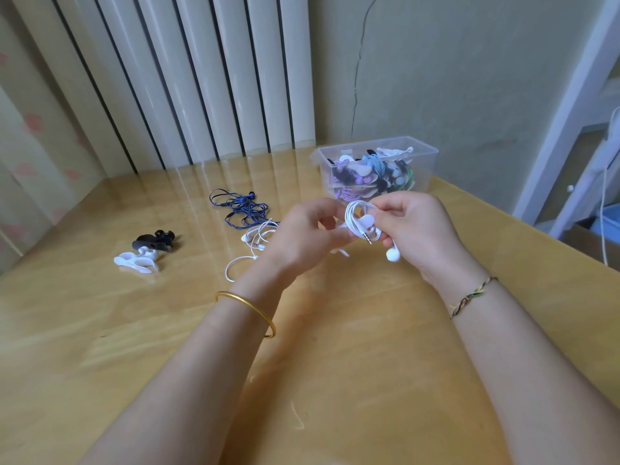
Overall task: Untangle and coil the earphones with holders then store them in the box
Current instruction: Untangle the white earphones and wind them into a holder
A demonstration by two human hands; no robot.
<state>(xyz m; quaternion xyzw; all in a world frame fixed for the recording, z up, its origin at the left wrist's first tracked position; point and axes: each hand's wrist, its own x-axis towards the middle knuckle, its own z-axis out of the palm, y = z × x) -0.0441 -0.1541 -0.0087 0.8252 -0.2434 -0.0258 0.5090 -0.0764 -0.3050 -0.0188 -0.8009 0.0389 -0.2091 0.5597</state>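
Observation:
A coiled white earphone [356, 213] on a white holder sits between my two hands above the table. My right hand [412, 226] grips the coil, with the jack and one earbud [393, 255] hanging out below. My left hand [308, 234] pinches the coil's left side. A clear plastic box [375, 152] with several coiled earphones stands just behind my hands. On the table to the left lie a tangled blue-black earphone [241, 209], a loose white earphone [250, 250], a black holder [154, 241] and a white holder [137, 260].
The wooden table [167, 330] runs wide in front of me, its right edge slanting near the box. A white radiator stands behind the table. A white shelf frame [577, 105] with a hanging cable is at the far right.

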